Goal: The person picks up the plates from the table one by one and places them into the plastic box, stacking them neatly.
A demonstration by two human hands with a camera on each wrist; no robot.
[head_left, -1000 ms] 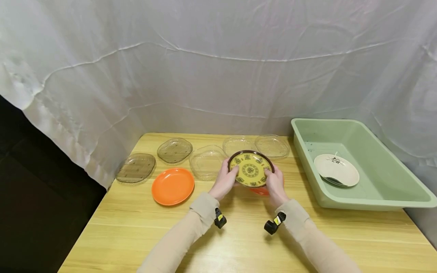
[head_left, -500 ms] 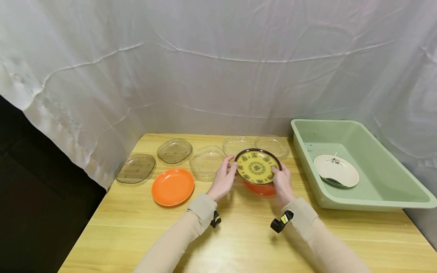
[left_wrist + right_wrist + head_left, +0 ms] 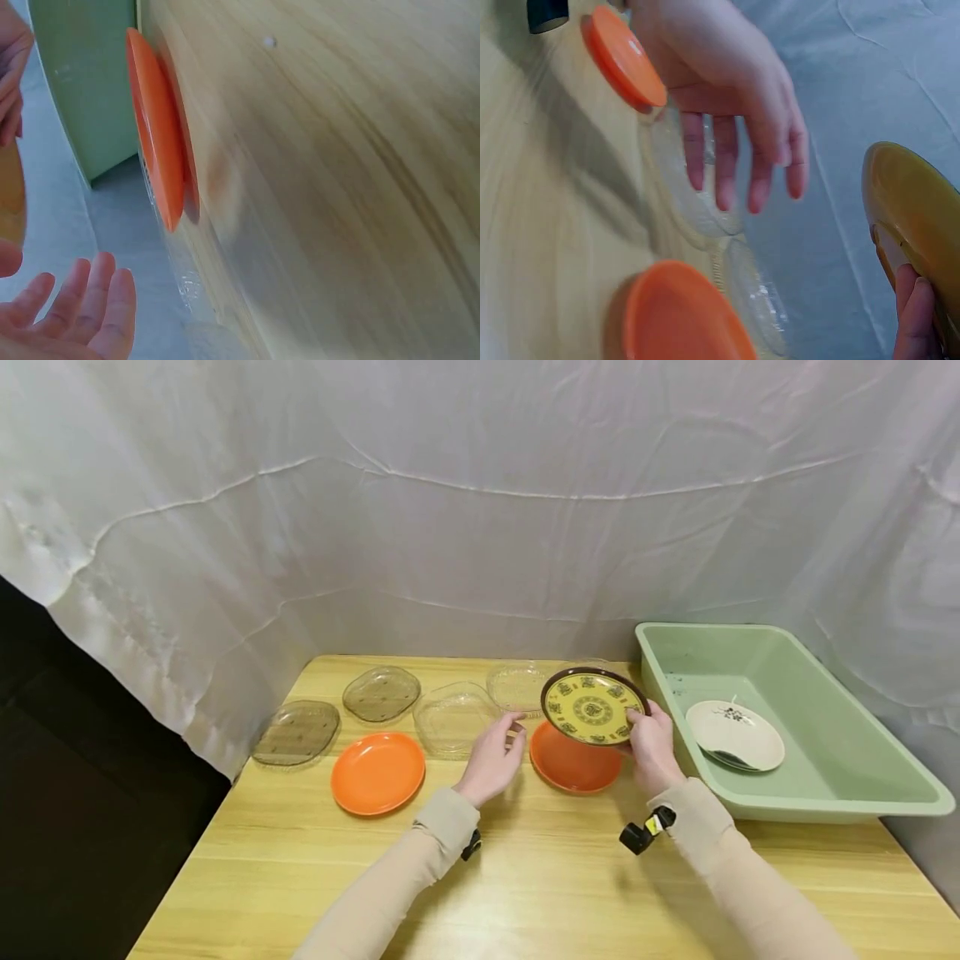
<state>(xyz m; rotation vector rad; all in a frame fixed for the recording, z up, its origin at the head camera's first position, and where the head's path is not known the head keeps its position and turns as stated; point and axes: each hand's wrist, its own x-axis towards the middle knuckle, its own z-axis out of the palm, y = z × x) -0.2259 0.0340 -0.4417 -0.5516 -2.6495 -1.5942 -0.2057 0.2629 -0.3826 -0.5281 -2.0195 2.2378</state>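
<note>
A yellow patterned plate [image 3: 592, 708] with a dark brown rim is raised above the table. My right hand [image 3: 654, 745] grips its right edge, thumb on top and fingers underneath, as the right wrist view shows beneath the plate [image 3: 922, 217]. Apart from the plate, my left hand [image 3: 493, 758] hovers with its fingers loosely extended and holds nothing; the left wrist view shows its spread fingers [image 3: 86, 307]. An orange plate [image 3: 573, 764] lies on the table below the yellow one, and a second orange plate [image 3: 378, 774] rests farther left.
Clear glass plates [image 3: 455, 718] and smoky brown glass plates [image 3: 382, 694] lie along the back and left of the wooden table [image 3: 510, 893]. A green tub [image 3: 825, 808] at the right contains stacked whitish plates [image 3: 735, 733]. A grey curtain [image 3: 480, 543] hangs behind.
The yellow plate has moved right, toward the green tub, with my right hand. My left hand has let go of its left edge, and the right orange plate now shows more fully.
</note>
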